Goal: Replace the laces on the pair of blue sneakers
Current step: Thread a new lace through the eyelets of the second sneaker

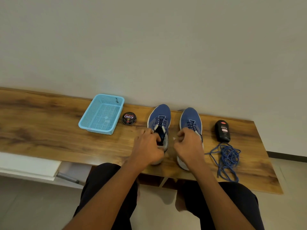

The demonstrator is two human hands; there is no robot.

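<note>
- Two blue sneakers stand side by side on the wooden tabletop [49, 130], toes toward the wall, heels toward the person.
- The left sneaker [160, 117] has dark laces threaded through its upper eyelets; its tongue and collar are opened up.
- The left hand [147, 146] sits at that sneaker's collar, fingers curled; its grip seems to pinch the collar edge or a lace end, though the fingertips are hidden.
- The right sneaker [190, 119] is laced in dark lace too, and its heel is covered by the right hand [188, 145].
- The right hand's grip is closed, fingers curled in by the shoe's opening; a dark lace runs down beside it, but I cannot tell whether it is held.
- A loose tangle of blue laces [228, 157] lies on the tabletop, right of the right sneaker.
- Just beyond the tangle lies a black polish bottle [222, 131].
- Left of the sneakers are a round black polish tin [129, 118] and, beside it, a light blue plastic basket [101, 113].
</note>
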